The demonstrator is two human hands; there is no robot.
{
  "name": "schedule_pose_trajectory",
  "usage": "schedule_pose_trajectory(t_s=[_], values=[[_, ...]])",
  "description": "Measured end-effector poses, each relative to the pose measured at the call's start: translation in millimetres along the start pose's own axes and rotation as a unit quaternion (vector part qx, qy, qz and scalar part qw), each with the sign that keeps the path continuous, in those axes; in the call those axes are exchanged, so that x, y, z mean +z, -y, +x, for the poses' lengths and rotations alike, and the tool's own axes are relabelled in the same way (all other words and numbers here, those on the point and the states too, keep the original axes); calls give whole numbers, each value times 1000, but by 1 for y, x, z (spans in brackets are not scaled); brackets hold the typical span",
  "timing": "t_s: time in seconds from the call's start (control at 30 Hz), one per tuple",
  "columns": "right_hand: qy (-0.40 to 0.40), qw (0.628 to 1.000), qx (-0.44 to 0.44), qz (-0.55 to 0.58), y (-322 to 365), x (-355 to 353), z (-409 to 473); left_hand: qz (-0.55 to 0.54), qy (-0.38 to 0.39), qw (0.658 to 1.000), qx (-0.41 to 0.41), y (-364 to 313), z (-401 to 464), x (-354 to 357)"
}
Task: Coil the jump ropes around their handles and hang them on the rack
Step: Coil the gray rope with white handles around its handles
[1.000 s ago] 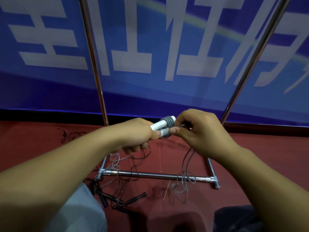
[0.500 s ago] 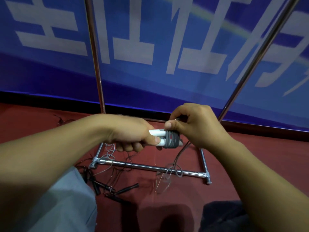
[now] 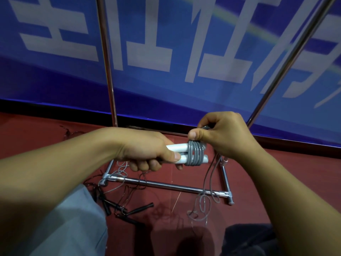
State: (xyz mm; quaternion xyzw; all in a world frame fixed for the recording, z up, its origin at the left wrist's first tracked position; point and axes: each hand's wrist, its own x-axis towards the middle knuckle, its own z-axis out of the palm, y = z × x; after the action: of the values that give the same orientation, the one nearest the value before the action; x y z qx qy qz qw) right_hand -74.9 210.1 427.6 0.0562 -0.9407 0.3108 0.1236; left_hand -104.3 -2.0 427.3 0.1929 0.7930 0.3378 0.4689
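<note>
Blue banner [image 3: 166,85] with big white characters backs a dull red floor [image 3: 36,141]. My shiny steel rack [image 3: 166,186] shows two poles and a base bar. My left hand [image 3: 145,151] grips two smooth white handles [image 3: 178,147], side by side. My right hand [image 3: 224,134] pinches the grey rope [image 3: 196,153], five ridged turns round them, its tail dropping to the floor. Black ropes [image 3: 129,209] lie tangled below.

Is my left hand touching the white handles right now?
Touching. The head view shows the left hand wrapped around both white handles, its thumb pressed on the lower one beside the grey rope coil.
</note>
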Motion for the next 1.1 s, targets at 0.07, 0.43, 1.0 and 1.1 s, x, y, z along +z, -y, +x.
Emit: schedule_pose_trajectory(t_s=[0.07,0.43,1.0,1.1], values=[[7,1000,-4,7,-2,1,-1,4,3,1000,0,1,1,1],[176,972,76,137,-9,5,-3,-33,104,989,100,5,-3,-1],[107,881,161,431,10,29,-5,-258,4,929,264,-1,-3,-5],[77,876,163,447,9,29,-5,-298,-70,919,247,-6,-3,-7]])
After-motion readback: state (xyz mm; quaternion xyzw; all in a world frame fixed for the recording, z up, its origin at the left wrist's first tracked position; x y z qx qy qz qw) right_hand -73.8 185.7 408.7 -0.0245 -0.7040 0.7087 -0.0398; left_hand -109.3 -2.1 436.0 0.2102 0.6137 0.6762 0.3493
